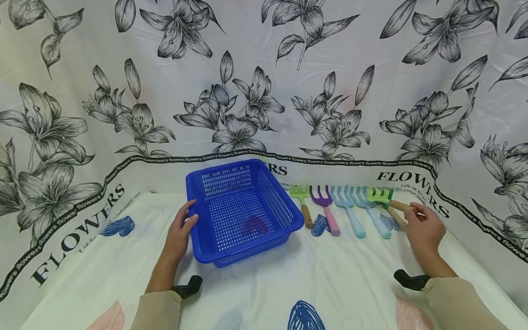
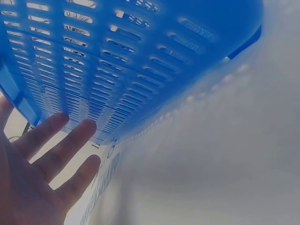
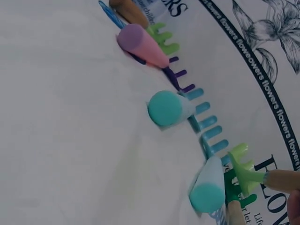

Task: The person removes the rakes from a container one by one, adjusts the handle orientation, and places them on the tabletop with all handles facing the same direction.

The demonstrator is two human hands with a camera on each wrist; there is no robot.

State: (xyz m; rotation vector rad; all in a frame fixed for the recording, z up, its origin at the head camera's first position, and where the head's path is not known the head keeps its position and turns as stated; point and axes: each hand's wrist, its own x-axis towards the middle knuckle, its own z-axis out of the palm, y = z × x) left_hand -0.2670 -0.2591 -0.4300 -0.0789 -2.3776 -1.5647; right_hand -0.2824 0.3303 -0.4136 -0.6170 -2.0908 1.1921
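My left hand (image 1: 181,231) grips the left rim of a blue plastic basket (image 1: 288,206), thumb and index finger at the rim. Beside its slotted wall (image 2: 117,61), the other fingers (image 2: 77,138) extend straight and spread in the left wrist view. With my right hand (image 1: 425,229) I pinch the wooden handle of a light green toy hand rake (image 1: 379,196). Its head (image 3: 246,176) overlaps a dark green rake (image 3: 248,200) with a wooden handle. Left of these lie two light blue rakes (image 1: 348,211) (image 1: 373,213), a purple-and-pink rake (image 1: 327,208) and another green rake (image 1: 304,206).
A white cloth (image 1: 264,293) printed with coloured hearts covers the table. Behind it hangs a white flower-print curtain (image 1: 231,46), edged with a black lettered band. The basket has nothing lying in it, and the row of rakes runs along the back right.
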